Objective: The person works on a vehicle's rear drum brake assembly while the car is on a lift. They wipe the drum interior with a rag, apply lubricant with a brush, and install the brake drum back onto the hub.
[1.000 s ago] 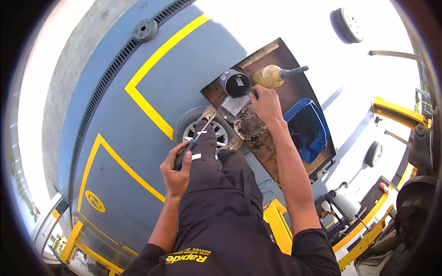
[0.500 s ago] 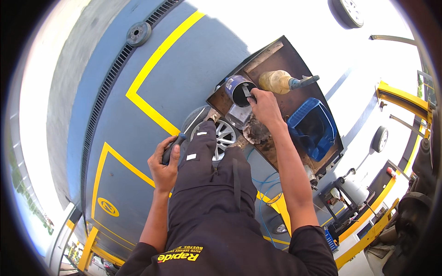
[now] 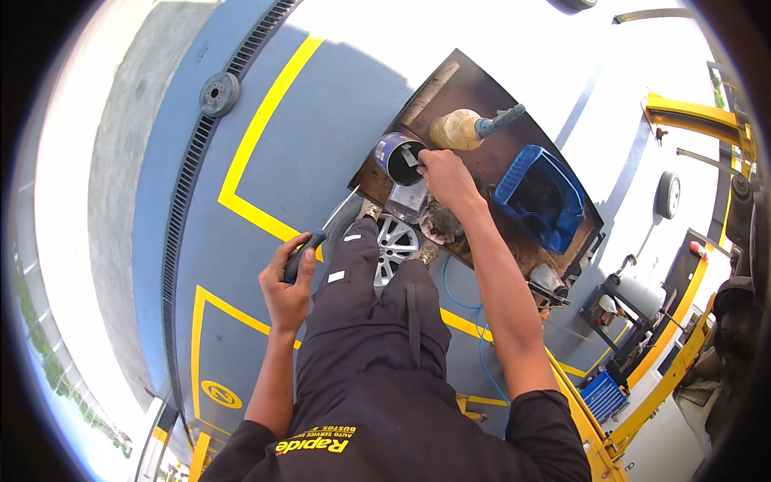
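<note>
Before you, on the cart [image 3: 482,90], the can [image 3: 386,158] stands left, the bottle [image 3: 454,131] beyond it to the right, the container [image 3: 560,236] farther right, and the rag [image 3: 438,223] nearer you. Far to your left, the drum [image 3: 219,95] lies on the drain [image 3: 182,181].

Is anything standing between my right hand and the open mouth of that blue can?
Nothing visible blocks it. Your right hand is at the mouth of the blue can, fingers by its right rim; a pale flat piece shows just inside. The clear plastic container and crumpled dirty cloth lie closer to you.
</note>
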A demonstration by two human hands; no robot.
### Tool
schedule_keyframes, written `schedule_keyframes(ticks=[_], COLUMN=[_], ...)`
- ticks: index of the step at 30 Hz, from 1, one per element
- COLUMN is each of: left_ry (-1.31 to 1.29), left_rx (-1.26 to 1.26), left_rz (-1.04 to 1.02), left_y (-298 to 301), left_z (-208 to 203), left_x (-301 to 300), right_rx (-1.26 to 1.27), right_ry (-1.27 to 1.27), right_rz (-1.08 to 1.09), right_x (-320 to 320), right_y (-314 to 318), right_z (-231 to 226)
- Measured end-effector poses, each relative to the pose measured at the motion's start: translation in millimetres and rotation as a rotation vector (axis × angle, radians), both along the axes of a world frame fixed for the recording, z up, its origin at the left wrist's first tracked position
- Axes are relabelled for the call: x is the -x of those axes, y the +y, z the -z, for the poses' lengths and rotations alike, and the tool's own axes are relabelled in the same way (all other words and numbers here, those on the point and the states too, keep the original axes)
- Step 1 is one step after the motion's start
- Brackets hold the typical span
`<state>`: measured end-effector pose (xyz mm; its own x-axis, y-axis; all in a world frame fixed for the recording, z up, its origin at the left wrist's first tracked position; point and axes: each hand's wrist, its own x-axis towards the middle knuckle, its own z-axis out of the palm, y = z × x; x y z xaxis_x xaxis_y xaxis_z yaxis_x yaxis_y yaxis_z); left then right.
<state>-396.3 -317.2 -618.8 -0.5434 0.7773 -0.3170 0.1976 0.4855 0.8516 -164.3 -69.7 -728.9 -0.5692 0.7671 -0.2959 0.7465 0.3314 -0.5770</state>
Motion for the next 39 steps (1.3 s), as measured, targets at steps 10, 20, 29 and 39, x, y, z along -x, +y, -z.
schedule_keyframes(ticks=[10,20,29,39], left_ry=[0.081,0.017,0.04,0.086], left_rx=[-0.057,-0.052,-0.103,-0.313], left_rz=[-0.041,0.001,0.038,0.044], left_y=[-13,-20,10,62], left_z=[-15,-20,-19,-36], left_x=[-13,-47,-38,-23], right_rx=[-0.077,-0.383,-0.143,0.4], right_ry=[0.2,0.298,0.342,0.99], right_rz=[0.528,0.549,0.987,1.393], right_x=[-18,-6,-16,-58], right_y=[-24,-65,-75,-89], right_z=[-33,1,-9,-18])
